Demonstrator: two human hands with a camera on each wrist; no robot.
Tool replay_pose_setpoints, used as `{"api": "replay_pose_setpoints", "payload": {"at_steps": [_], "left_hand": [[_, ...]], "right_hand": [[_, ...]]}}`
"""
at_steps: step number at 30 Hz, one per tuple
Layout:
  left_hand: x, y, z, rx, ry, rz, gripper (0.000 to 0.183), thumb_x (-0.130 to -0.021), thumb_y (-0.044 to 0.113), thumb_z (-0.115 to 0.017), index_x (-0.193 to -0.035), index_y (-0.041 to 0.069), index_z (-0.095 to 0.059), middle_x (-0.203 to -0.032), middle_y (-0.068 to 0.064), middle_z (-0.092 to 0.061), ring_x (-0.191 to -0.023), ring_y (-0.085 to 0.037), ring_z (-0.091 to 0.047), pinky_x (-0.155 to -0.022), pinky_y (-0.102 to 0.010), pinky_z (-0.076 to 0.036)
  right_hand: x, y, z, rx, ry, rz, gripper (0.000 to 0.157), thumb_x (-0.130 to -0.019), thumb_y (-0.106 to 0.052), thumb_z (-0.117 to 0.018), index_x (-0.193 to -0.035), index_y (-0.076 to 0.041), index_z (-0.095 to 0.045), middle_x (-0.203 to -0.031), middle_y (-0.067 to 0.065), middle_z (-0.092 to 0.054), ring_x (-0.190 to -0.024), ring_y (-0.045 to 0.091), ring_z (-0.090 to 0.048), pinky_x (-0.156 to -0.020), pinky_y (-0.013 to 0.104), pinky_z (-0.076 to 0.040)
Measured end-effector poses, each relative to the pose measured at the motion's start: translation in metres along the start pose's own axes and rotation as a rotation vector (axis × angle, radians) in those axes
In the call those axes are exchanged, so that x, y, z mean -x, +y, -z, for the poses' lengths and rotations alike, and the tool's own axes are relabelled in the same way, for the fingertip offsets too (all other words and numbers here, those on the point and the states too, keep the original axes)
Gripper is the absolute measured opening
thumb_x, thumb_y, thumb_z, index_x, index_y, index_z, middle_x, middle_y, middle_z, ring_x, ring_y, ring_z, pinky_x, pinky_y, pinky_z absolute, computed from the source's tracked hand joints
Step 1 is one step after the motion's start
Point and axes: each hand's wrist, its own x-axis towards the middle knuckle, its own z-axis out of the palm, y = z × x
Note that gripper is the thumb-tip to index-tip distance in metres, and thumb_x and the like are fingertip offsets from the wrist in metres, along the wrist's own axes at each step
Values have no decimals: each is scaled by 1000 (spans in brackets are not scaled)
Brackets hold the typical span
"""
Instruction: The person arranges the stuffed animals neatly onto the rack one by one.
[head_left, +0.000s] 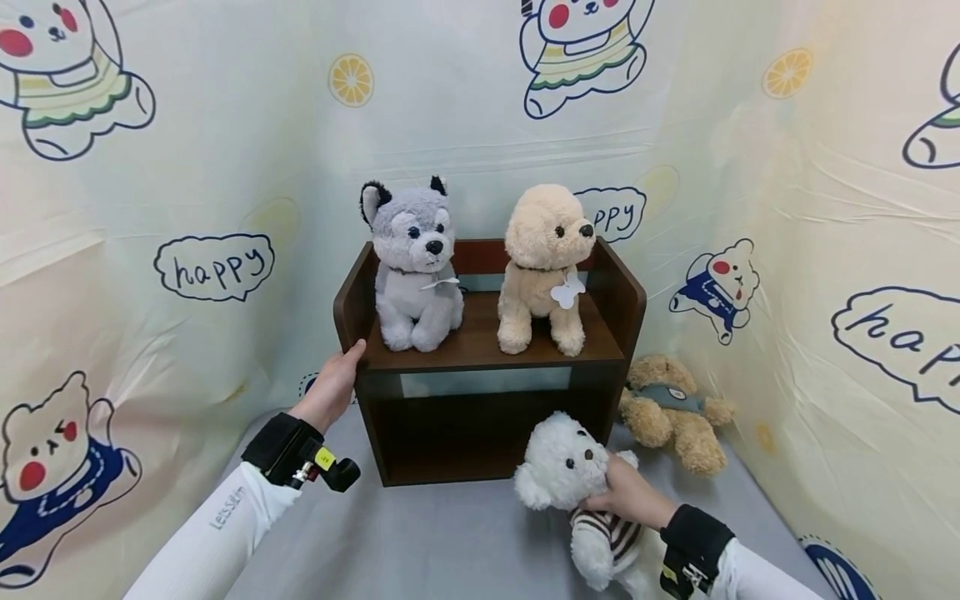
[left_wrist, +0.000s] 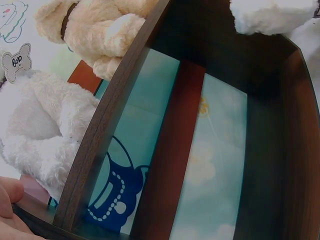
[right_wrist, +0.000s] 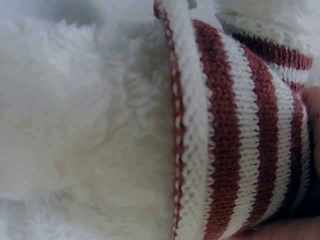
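My right hand [head_left: 633, 496] grips a white teddy bear [head_left: 564, 458] around the neck, in front of the shelf's right part. The bear is tilted and wears a brown-and-white striped knit sweater [right_wrist: 242, 130], which fills much of the right wrist view. With my left hand [head_left: 333, 387] I hold the left front edge of a dark brown two-tier wooden shelf [head_left: 480, 358]; the thumb [left_wrist: 11, 190] shows at that edge. On the upper tier sit a grey husky plush [head_left: 412, 258] at left and a beige puppy plush [head_left: 543, 267] at right.
A tan teddy bear [head_left: 678, 417] in a blue-grey top leans beside the shelf's right side. The shelf stands on a grey surface [head_left: 442, 533]. Pale fabric walls [head_left: 247, 167] with cartoon prints enclose the space behind and on both sides.
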Motion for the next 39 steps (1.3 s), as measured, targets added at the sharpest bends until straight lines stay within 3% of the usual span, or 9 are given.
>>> {"api": "replay_pose_setpoints", "payload": {"at_steps": [15, 26, 39], "left_hand": [[-6, -1, -2, -17, 25, 6, 72, -98, 45, -21, -142, 2, 15, -150, -18, 13, -136, -35, 8, -109, -51, -3], [-5, 0, -2, -16, 23, 6, 72, -98, 46, -21, -142, 3, 15, -150, -17, 13, -137, -34, 8, -109, -50, -3], [-4, -1, -1, 1, 29, -1, 73, -97, 46, -24, -143, 4, 13, -151, -16, 11, -137, -34, 4, -109, -50, -4]], "right_hand": [[-23, -33, -18, -80, 148, 8, 65, -71, -16, -77, -125, 1, -46, -117, 12, -56, -105, 26, -54, -88, 38, -45], [-51, -56, -37, -186, 332, -37, 65, -69, -11, -79, -124, -4, -47, -115, 9, -57, -105, 23, -55, -89, 40, -44], [-70, -69, -65, -266, 515, -32, 63, -69, -10, -78, -122, 0, -46, -113, 13, -56, -104, 28, -54, -88, 43, -44]]}}
